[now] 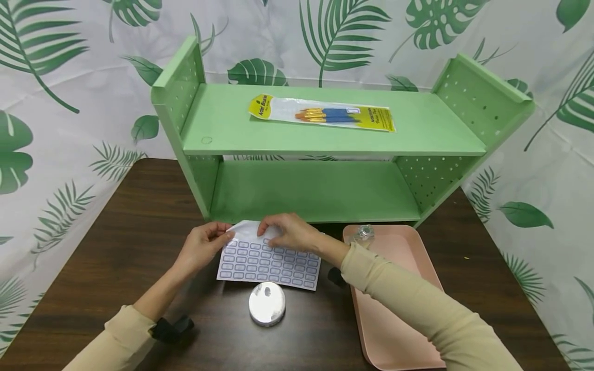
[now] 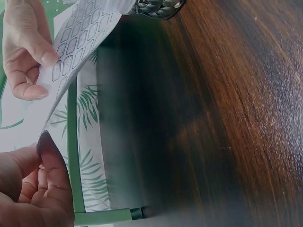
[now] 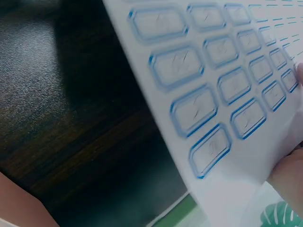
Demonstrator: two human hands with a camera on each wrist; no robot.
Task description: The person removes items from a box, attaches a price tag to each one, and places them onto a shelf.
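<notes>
A white sheet of stickers [image 1: 266, 268], printed with rows of blue-framed labels, is held tilted up over the dark wooden table. My left hand [image 1: 204, 242] pinches its upper left corner between thumb and fingers. Bent over the upper part of the sheet is my right hand [image 1: 290, 232], thumb and index finger spread apart at the top row. In the left wrist view the right hand's fingertips [image 2: 49, 58] lie right at the sheet's face, with nothing seen between them. The printed side fills much of the right wrist view, where the sheet's lower end [image 3: 236, 194] bears no labels.
A round silver tin [image 1: 267, 303] sits just in front of the sheet. To the right lies a pink tray [image 1: 385, 319] with a small clear object [image 1: 365, 233] at its far end. Behind stands a green shelf [image 1: 320, 193] carrying a packet of paintbrushes [image 1: 325, 114].
</notes>
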